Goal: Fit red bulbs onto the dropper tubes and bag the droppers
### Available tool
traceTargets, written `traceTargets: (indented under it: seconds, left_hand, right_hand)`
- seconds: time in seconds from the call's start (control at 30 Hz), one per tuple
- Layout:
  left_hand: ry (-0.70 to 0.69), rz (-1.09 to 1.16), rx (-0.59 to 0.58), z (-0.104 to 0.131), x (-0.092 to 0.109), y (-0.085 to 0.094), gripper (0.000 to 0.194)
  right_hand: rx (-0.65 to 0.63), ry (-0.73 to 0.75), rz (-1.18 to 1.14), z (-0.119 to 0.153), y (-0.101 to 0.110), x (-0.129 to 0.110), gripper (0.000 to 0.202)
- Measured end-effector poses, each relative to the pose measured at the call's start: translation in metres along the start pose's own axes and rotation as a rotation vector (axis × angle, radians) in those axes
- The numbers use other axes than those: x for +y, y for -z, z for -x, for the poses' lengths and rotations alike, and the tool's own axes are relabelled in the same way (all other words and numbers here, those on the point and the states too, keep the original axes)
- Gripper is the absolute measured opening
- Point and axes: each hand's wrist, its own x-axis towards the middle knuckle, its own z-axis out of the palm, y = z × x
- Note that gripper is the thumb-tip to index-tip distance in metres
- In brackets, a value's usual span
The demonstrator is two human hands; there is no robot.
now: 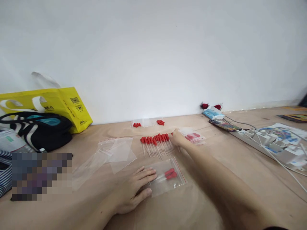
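A clear zip bag [159,188] with red-capped droppers [170,174] inside lies on the table in front of me. Resting on its left edge is my left hand [136,191], fingers apart. My right hand [177,139] is closed at the right end of a row of red-topped droppers [155,139]; what its fingers hold is too small to tell. Just right of that hand sit filled bags [195,135] with red tops inside. Flat clear bags [117,153] are spread left of the row. Two small groups of red caps [137,125] [160,122] lie near the wall.
A yellow bag [72,108] and a black bag [50,131] stand at the left. At the right are a blue tissue pack [213,113], dark red flowers [204,106], a patterned card [225,125], and white power strips with cables [275,145]. A white wall [153,57] rises behind the table.
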Motion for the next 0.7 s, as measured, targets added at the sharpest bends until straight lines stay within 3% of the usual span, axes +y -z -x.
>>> traceTargets:
  seconds: [0.13, 0.2, 0.4, 0.53, 0.7]
  left_hand:
    - [-0.004, 0.0, 0.016, -0.001, 0.0, -0.001, 0.04]
    - [-0.009, -0.011, 0.03, -0.002, 0.0, -0.001, 0.042]
    - [0.046, -0.054, -0.006, -0.003, 0.003, 0.001, 0.042]
    - [0.057, -0.047, 0.009, -0.002, 0.004, 0.0, 0.042]
    - [0.055, -0.014, 0.043, -0.001, 0.004, -0.001, 0.048]
  right_hand:
    - [0.091, -0.024, -0.065, 0.024, 0.024, 0.011, 0.062]
    - [0.125, 0.006, -0.266, 0.044, 0.029, 0.021, 0.062]
    - [0.185, -0.056, -0.893, 0.097, 0.008, 0.037, 0.049]
    - [0.18, -0.153, -1.106, 0.107, -0.005, 0.031, 0.048]
    - [0.032, -0.161, -1.204, 0.113, -0.011, 0.028, 0.041]
